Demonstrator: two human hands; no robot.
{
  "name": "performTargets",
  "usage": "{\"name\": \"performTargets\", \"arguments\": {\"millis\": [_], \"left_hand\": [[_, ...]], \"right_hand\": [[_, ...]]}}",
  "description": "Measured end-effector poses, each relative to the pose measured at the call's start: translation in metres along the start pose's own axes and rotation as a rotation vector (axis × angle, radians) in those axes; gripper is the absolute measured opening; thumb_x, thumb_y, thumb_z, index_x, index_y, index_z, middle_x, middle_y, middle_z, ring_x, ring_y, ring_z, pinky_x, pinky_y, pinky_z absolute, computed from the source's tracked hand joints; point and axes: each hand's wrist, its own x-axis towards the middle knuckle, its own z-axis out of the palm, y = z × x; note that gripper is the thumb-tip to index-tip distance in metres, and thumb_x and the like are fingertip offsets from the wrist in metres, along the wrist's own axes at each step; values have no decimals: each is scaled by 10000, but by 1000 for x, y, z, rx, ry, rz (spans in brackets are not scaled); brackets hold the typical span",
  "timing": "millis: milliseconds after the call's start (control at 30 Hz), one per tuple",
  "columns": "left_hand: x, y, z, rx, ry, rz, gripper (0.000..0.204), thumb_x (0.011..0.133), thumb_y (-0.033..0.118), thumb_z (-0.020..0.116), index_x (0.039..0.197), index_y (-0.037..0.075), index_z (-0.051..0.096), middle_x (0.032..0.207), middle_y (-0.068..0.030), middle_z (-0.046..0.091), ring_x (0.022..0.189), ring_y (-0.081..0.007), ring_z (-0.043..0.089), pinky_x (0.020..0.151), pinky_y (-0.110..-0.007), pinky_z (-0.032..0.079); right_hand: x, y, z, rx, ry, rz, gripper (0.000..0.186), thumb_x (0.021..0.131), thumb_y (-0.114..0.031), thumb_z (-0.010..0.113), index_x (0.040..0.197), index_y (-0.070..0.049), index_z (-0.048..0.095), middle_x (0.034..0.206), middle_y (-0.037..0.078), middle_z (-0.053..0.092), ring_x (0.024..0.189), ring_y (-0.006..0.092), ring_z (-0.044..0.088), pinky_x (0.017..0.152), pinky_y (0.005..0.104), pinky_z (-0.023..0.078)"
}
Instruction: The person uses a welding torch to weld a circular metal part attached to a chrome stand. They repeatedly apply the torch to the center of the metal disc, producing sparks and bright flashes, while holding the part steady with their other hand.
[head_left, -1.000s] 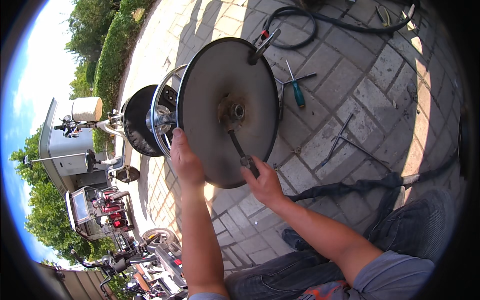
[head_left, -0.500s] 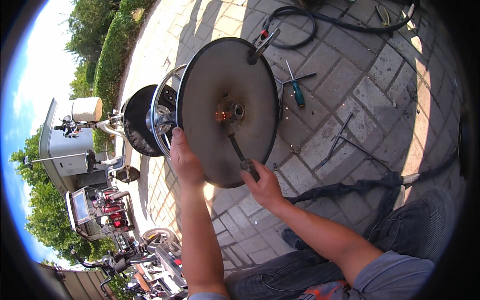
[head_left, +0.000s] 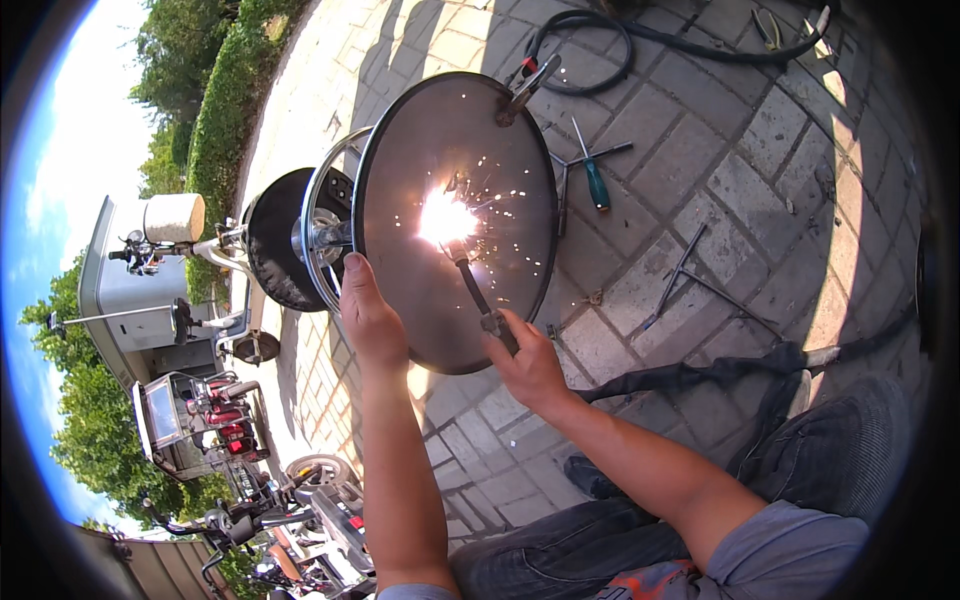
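A round metal stool base (head_left: 430,320) is tilted up in front of me with its underside facing me. My left hand (head_left: 372,315) grips it at the left edge, thumb up beside the column; the other fingers are hidden behind the disc. My right hand (head_left: 530,368) is closed around the handle of a welding gun (head_left: 472,290), its tip at the middle of the disc. A bright arc (head_left: 447,218) burns there and throws sparks, hiding the joint. A metal clamp (head_left: 520,98) bites the upper right rim. Behind the disc are a chrome ring (head_left: 325,180) and a dark round seat (head_left: 275,240).
On the paving lie a green-handled screwdriver (head_left: 596,185), a three-armed wrench (head_left: 575,160), another T-shaped tool (head_left: 680,268) and pliers (head_left: 768,30). A black cable (head_left: 690,50) loops at the top; a wrapped hose (head_left: 690,372) runs near my legs. Parked scooters (head_left: 310,515) stand left.
A bright arc with flying sparks has flared up at the disc's middle, where only a small orange glow showed before. Both hands have stayed nearly in place.
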Motion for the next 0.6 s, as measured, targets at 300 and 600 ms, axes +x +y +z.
{"name": "performTargets", "arguments": {"millis": [300, 600], "left_hand": [[0, 3, 4, 4, 18, 3, 550, 1082, 444, 356, 1255, -18, 598, 1138, -97, 673, 1002, -175, 646, 869, -288, 499], [1, -2, 3, 5, 24, 11, 551, 1083, 446, 352, 1248, -18, 599, 1126, -96, 676, 987, -175, 650, 857, -288, 503]], "right_hand": [[-11, 17, 11, -12, 69, -65, 381, 908, -274, 690, 1201, -44, 608, 942, 211, 651, 892, 414, 634, 756, 466, 503], [-1, 16, 9, -23, 68, -87, 382, 912, -277, 685, 1187, -23, 607, 936, 227, 649, 885, 428, 629, 743, 471, 503]]}}
